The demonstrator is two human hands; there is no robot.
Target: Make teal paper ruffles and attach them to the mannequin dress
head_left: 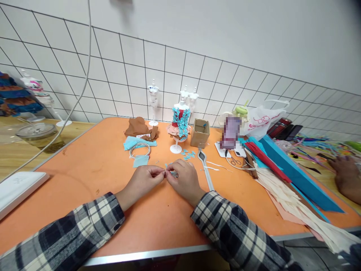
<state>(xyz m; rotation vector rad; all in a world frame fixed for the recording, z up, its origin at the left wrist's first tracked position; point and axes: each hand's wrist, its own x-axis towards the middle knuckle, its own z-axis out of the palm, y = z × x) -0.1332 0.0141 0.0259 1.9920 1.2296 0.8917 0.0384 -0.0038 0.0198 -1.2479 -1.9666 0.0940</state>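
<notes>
My left hand (146, 176) and my right hand (184, 178) meet above the orange table (113, 226), thumbs and forefingers pinched fingertip to fingertip. Whatever lies between them is too small to make out; a little light blue shows by the right fingers. Just beyond stands a small dress form (180, 116) in a red top with light blue bows and a pink ruffled skirt. Several light blue bows (187, 154) lie at its foot. Left of these are a light blue paper square (141, 161) and a coiled pale cord (140, 150).
A small cardboard box (200, 132) stands right of the dress form. Brown paper (138, 127) lies at the back left. Further right are a propped phone (231, 131), scissors (235, 161) and long paper strips (282, 188). Another person's hand (345, 177) rests at the far right.
</notes>
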